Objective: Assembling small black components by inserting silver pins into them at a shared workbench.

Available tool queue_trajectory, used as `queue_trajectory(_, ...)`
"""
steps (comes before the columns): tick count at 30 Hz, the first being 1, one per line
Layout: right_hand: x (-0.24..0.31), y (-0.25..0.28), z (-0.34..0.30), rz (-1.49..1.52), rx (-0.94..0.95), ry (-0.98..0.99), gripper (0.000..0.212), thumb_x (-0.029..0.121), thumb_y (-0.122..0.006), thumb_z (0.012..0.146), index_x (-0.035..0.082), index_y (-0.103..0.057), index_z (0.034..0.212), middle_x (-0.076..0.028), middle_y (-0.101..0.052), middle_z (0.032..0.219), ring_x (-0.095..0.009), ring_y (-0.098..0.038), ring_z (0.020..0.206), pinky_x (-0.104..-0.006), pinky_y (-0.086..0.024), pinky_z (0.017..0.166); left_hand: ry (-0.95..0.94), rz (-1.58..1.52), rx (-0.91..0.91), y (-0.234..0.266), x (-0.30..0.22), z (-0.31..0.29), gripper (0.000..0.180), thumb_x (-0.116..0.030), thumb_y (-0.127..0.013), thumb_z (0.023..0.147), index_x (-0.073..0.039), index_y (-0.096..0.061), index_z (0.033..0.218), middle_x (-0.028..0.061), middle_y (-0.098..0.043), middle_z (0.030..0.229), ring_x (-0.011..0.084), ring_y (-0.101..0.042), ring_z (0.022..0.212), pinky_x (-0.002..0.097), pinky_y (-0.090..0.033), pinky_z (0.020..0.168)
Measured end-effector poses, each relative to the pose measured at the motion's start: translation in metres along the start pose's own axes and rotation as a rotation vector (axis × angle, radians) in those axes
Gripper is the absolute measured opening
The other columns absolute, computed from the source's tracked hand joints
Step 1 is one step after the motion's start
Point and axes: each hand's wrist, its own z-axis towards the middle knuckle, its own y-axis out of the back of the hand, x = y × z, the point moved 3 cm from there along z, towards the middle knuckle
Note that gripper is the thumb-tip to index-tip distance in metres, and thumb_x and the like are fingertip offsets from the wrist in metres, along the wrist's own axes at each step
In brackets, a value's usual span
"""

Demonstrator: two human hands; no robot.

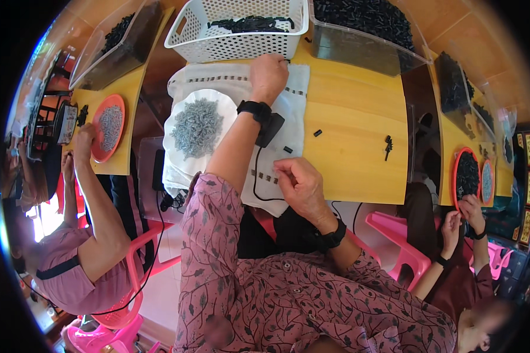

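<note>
My left hand (269,76) reaches across the white cloth (294,115) to the front of a white perforated basket (235,48). Its fingers are curled closed; a dark bit shows beside them, but what they hold is hidden. Lower down, my right hand (301,183) has its fingertips pinched together over the cloth's right edge, and I cannot make out anything in them. A small black cylinder (288,149) lies just above it, another black cylinder (318,133) on the yellow table (359,100). Left of my hands, a white scalloped plate (174,126) holds a heap of small grey screw-like parts (197,126).
Black pieces (253,25) lie in the basket. A clear bin (365,56) of black parts stands at the back right. A black device (270,130) with a cable sits by my left wrist. A thin black part (388,147) lies right. Co-workers sit on both sides, near pink chairs (400,235).
</note>
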Motion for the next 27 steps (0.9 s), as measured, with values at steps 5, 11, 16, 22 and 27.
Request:
queue_trajectory(5, -0.004, 0.002, -0.001, -0.058, 0.002, 0.031, 0.017, -0.006, -0.065, 0.077, 0.001, -0.064, 0.092, -0.013, -0.064, 0.083, -0.027, -0.063, 0.072, -0.0331, -0.050, 0.059, 0.273, 0.184, 0.124, -0.002, -0.025, -0.001, 0.030, -0.032, -0.069, 0.082, -0.003, -0.074, 0.086, 0.0213, -0.069, 0.085, 0.0388, -0.068, 0.084, 0.0461, -0.054, 0.075)
queue_trajectory(11, -0.004, 0.002, 0.000, -0.093, 0.006, 0.067, 0.018, -0.008, -0.064, 0.078, 0.000, -0.064, 0.094, -0.013, -0.064, 0.085, -0.025, -0.064, 0.071, -0.0299, -0.051, 0.055, 0.337, 0.285, 0.104, -0.005, -0.031, 0.002, 0.037, -0.039, -0.073, 0.081, -0.003, -0.074, 0.091, 0.0197, -0.071, 0.093, 0.0361, -0.069, 0.091, 0.0440, -0.056, 0.078)
queue_trajectory(16, -0.002, 0.000, -0.002, -0.092, 0.009, 0.067, 0.019, -0.009, -0.064, 0.077, 0.000, -0.064, 0.093, -0.013, -0.064, 0.085, -0.026, -0.065, 0.072, -0.0310, -0.051, 0.055, 0.358, 0.256, 0.055, -0.007, -0.019, 0.002, 0.032, -0.034, -0.065, 0.084, -0.004, -0.073, 0.093, 0.0208, -0.070, 0.094, 0.0385, -0.068, 0.091, 0.0467, -0.054, 0.078)
queue_trajectory(22, -0.001, 0.001, -0.002, -0.067, -0.018, 0.060, 0.021, -0.008, -0.064, 0.071, 0.002, -0.063, 0.090, -0.014, -0.063, 0.081, -0.033, -0.062, 0.075, -0.0394, -0.050, 0.065, 0.330, 0.238, 0.071, -0.010, -0.015, 0.002, 0.028, -0.031, -0.063, 0.083, -0.006, -0.072, 0.092, 0.0193, -0.070, 0.094, 0.0382, -0.067, 0.092, 0.0466, -0.053, 0.078)
queue_trajectory(27, -0.001, 0.001, -0.001, -0.067, -0.013, 0.066, 0.020, -0.007, -0.065, 0.072, 0.002, -0.064, 0.090, -0.014, -0.064, 0.081, -0.033, -0.062, 0.076, -0.0386, -0.050, 0.065, 0.158, 0.094, -0.068, -0.003, -0.001, 0.007, 0.022, -0.020, -0.060, 0.086, -0.003, -0.073, 0.085, 0.0203, -0.070, 0.087, 0.0403, -0.067, 0.084, 0.0474, -0.054, 0.076)
